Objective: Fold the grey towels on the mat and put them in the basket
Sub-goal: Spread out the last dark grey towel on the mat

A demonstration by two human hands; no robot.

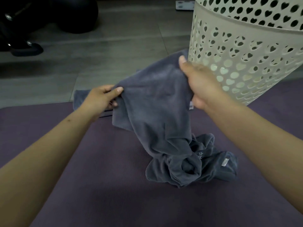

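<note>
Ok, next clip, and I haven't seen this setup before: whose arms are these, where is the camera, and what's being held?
There is no machine here. A person wears one camera on the head, looking down at their own bare arms. The left hand and right hand each pinch the top edge of a grey towel; its crumpled lower end rests on the purple mat. Another grey towel lies flat behind the left hand. A white basket with heart-shaped holes stands at the right.

home floor, mat [82, 161], laundry basket [246, 66]
</note>
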